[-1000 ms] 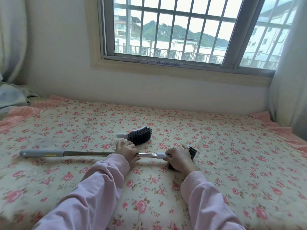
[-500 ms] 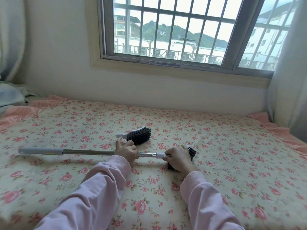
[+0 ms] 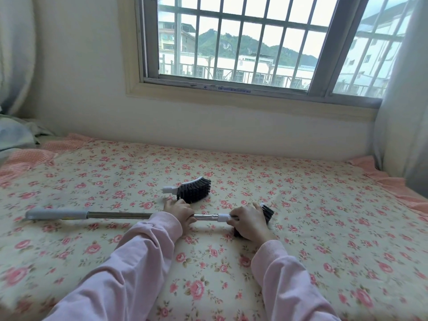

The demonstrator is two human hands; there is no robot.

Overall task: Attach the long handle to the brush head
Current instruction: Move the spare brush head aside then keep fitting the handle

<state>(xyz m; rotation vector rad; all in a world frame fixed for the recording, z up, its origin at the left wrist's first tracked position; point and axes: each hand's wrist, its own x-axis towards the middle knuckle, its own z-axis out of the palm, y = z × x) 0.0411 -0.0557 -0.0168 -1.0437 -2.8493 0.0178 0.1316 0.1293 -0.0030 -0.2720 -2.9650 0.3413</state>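
Observation:
A long metal handle [image 3: 115,215] with a grey grip at its left end lies across the flowered bed. My left hand [image 3: 179,211] grips the shaft near its right end. My right hand [image 3: 249,222] is curled over a black-bristled brush head [image 3: 268,212], mostly hidden under the palm. The handle's white tip [image 3: 222,217] meets that brush head at my right fingers; the joint itself is hidden. A second brush head [image 3: 193,189], black bristles with a white back and stub, lies loose just beyond my left hand.
The bed sheet [image 3: 324,216] spreads wide on all sides. A wall and barred window [image 3: 243,47] stand behind the bed. Curtains [image 3: 403,100] hang at the right, and bedding [image 3: 14,135] is piled at the far left.
Both hands keep their hold on the handle and brush head. The handle has shifted only slightly; the view has drifted a little.

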